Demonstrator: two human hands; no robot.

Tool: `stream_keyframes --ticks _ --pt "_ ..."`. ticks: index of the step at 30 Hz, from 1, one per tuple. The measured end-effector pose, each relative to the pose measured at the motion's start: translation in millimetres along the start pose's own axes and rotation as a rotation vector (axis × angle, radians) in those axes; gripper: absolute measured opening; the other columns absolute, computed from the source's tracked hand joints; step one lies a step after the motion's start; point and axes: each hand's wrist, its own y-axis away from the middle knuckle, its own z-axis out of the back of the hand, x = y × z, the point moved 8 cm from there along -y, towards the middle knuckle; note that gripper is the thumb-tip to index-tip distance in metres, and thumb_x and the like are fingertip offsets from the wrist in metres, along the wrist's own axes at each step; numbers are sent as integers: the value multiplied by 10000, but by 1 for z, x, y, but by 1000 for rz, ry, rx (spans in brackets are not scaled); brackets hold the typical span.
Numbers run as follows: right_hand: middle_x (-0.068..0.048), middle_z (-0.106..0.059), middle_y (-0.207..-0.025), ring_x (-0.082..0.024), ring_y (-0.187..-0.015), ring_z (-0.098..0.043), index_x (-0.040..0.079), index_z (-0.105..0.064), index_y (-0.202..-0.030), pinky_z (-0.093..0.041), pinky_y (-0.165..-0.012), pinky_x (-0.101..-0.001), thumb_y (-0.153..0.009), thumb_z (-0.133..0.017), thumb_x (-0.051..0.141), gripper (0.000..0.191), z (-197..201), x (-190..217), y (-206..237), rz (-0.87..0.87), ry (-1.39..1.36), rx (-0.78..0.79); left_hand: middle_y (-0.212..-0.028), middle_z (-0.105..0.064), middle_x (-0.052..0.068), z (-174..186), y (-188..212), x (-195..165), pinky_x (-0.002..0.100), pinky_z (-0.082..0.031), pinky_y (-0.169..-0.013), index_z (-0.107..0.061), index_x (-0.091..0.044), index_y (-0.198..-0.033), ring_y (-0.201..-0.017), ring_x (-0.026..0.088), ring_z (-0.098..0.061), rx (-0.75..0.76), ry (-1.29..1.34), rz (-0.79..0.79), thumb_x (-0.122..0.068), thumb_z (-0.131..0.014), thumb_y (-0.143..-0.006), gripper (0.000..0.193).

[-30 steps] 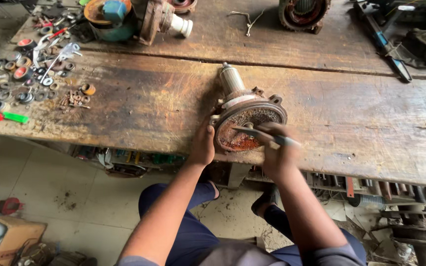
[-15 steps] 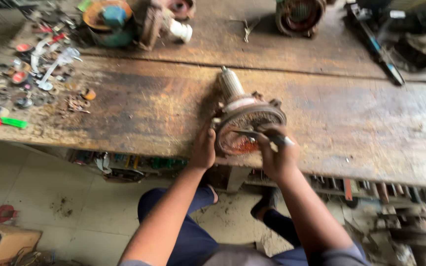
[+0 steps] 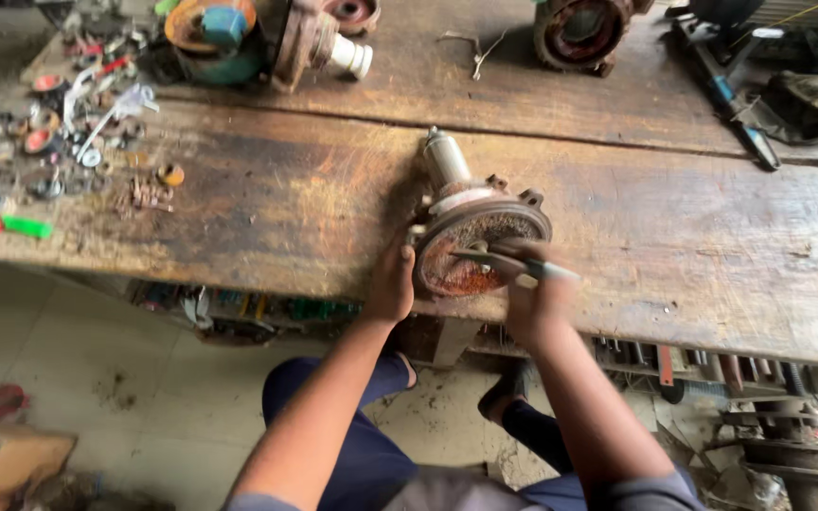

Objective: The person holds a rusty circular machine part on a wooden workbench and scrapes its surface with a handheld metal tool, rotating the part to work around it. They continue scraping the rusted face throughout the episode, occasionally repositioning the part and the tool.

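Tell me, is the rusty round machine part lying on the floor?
No, the rusty round part rests on the wooden workbench, steadied by the left hand while the right hand holds a thin tool against it.
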Motion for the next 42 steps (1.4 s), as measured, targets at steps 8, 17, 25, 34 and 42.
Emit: stream_keyframes --ticks 8,17,25,34,42 --pt "-140 -732 -992 -202 -817 -671 25 -678 -1146 -551 -725 -335 -982 -685 98 180 -3 12 -3 268 -230 -42 -1528 -530 225 5 1 -1 417 -352 -1205 -446 17 -1529 -1447 346 -486 -56 -44 -1 -559 -337 -1094 730" --pt "-134 -690 -1000 -195 -811 -677 21 -589 -1163 -572 -711 -322 -1015 -634 98 173 -2 13 1 337 -369 -88 -1511 -545 222 3 0 -11 410 -362 -1201 -444 21 -1523 -1432 337 -506 -28 4 -91 -582 -326 -1096 748" --pt "-139 -693 -1026 -189 -875 -696 15 -575 -1177 -586 -757 -324 -1039 -615 111 173 0 15 5 339 -443 -90 -1470 -583 220 3 -3 -11 411 -388 -1182 -476 21 -1502 -1395 338 -544 -19 56 -48 -579 -352 -1083 742" --pt "-139 -705 -936 -189 -798 -679 -18 -605 -1138 -559 -687 -318 -1012 -651 106 182 5 17 11 475 -176 -179 -1496 -565 208 2 -4 -18 410 -372 -1202 -474 15 -1507 -1423 319 -522 -7 43 -93 -606 -340 -1092 760" --pt "-129 -690 -921 -152 -758 -640 -21 -598 -1141 -524 -672 -276 -1024 -670 69 165 53 12 26 480 -237 -285 -1541 -520 210 1 -4 -16 415 -347 -1217 -434 17 -1538 -1463 310 -478 2 63 -84 -625 -344 -1084 792"
